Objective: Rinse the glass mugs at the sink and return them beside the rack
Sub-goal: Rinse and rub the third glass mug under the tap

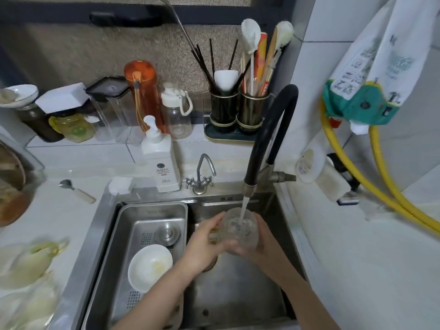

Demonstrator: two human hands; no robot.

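Observation:
A clear glass mug (238, 231) is held upright over the steel sink (238, 294), right under the black faucet (266, 139). Water streams from the spout into the mug. My left hand (206, 244) grips the mug's left side, where a yellowish handle shows between the fingers. My right hand (260, 244) wraps around its right side and bottom. Another glass mug with a yellow handle (47, 250) lies blurred on the counter at the left.
A steel drain tray (152, 213) sits in the sink's left half with a white bowl (150, 266) in it. Behind the sink stand a soap pump bottle (160, 160), a small tap (201, 177), bottles, jars and utensil holders (238, 110). Yellow hoses (352, 172) run along the right wall.

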